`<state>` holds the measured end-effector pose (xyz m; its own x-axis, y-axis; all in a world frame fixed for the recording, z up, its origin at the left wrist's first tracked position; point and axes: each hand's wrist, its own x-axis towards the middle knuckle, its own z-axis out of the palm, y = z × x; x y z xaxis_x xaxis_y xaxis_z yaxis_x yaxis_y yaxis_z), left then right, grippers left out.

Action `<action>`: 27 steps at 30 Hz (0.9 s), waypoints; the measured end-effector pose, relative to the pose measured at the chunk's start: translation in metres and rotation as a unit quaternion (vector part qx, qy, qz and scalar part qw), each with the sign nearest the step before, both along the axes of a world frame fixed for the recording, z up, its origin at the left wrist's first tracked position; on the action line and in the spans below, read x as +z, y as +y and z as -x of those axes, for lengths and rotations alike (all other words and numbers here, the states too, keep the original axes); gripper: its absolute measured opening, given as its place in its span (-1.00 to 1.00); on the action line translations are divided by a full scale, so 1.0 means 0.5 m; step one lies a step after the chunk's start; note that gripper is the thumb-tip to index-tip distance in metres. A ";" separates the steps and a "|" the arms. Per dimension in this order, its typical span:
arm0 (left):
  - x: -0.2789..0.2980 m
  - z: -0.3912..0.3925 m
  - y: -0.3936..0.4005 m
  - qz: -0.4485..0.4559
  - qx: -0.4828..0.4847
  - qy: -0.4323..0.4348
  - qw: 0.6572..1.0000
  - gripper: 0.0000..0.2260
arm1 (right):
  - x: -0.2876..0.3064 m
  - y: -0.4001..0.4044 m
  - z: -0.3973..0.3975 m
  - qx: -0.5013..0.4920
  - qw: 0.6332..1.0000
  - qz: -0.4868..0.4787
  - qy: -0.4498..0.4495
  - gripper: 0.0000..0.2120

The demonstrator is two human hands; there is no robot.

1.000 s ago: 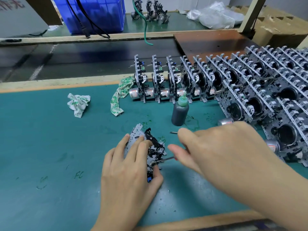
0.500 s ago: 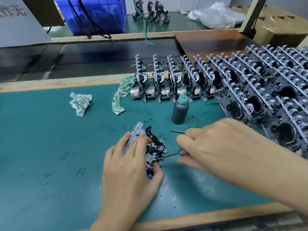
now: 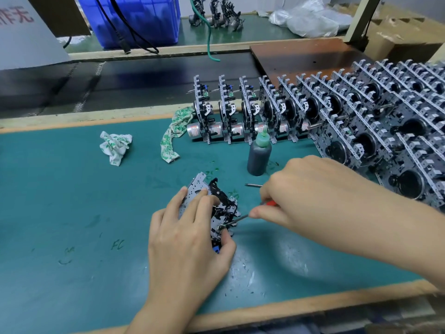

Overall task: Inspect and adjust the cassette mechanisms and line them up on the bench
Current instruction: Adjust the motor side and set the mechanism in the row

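One cassette mechanism point(image 3: 222, 206), a metal plate with black parts, lies flat on the green mat point(image 3: 72, 213). My left hand point(image 3: 190, 242) holds it down, fingers curled over the plate and thumb pinching its near edge. My right hand point(image 3: 313, 198) grips a small red-handled screwdriver point(image 3: 238, 219) whose tip touches the mechanism's near right corner. Several finished mechanisms point(image 3: 243, 112) stand upright in a row at the back, and more lean in rows on the right point(image 3: 385, 131).
A dark bottle with a green nozzle point(image 3: 259, 155) stands just behind my right hand, with a second thin metal tool point(image 3: 252, 185) lying by it. Two crumpled cloths point(image 3: 115, 147) point(image 3: 174, 136) lie at the back left. A blue crate point(image 3: 134, 18) sits beyond the conveyor.
My right hand has drawn slightly back to the right, showing more of the screwdriver's shaft and red handle. My left hand and the mechanism have stayed in place.
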<state>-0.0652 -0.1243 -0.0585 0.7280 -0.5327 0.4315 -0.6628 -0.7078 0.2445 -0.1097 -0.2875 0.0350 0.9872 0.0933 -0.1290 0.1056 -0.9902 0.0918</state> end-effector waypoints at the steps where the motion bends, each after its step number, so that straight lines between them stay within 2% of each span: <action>1: 0.001 0.000 0.000 0.002 0.001 -0.001 1.000 -0.69 | 0.000 -0.003 0.003 0.017 1.000 0.016 -0.010 -0.57; 3: 0.001 0.000 -0.001 0.003 0.004 -0.002 1.000 -0.68 | 0.002 -0.004 0.008 0.075 0.996 0.037 -0.037 -0.66; 5: 0.001 0.000 0.000 0.002 0.003 -0.004 1.000 -0.67 | 0.007 -0.002 0.012 0.152 0.985 0.052 -0.059 -0.86; 6: 0.000 -0.001 0.000 0.001 0.003 -0.005 1.000 -0.66 | 0.011 0.000 0.015 0.169 0.981 0.069 -0.064 -0.84; 9: 0.001 -0.002 0.000 -0.002 0.003 -0.003 1.000 -0.65 | 0.011 -0.004 0.000 0.204 0.972 0.061 -0.097 -0.49; 11: 0.000 0.000 0.000 -0.002 0.002 -0.003 1.000 -0.65 | 0.013 0.004 -0.011 0.226 0.968 0.055 -0.094 -0.44; 13: -0.002 0.000 0.000 -0.005 0.001 -0.005 1.000 -0.64 | 0.013 0.009 -0.021 0.237 0.967 0.028 -0.092 -0.47; 15: -0.002 0.000 0.000 -0.009 0.003 -0.004 1.000 -0.66 | 0.015 0.017 -0.026 0.210 0.976 0.001 -0.060 -0.57; 19: -0.004 0.007 -0.001 -0.008 -0.003 -0.010 1.000 -0.72 | 0.001 0.021 -0.041 0.118 0.991 -0.024 -0.052 -0.82; 23: -0.007 0.011 -0.004 0.004 -0.006 -0.005 1.000 -0.73 | -0.002 0.027 -0.040 0.044 0.994 -0.084 -0.054 -0.76; 27: 0.001 -0.002 -0.003 0.011 0.002 0.032 0.999 -0.67 | -0.006 0.023 -0.033 0.009 0.994 -0.101 -0.049 -0.86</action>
<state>-0.0641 -0.1256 -0.0581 0.7565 -0.5203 0.3961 -0.6425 -0.7043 0.3020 -0.0933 -0.2757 0.0322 0.9921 0.1254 -0.0093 0.1239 -0.9874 -0.0982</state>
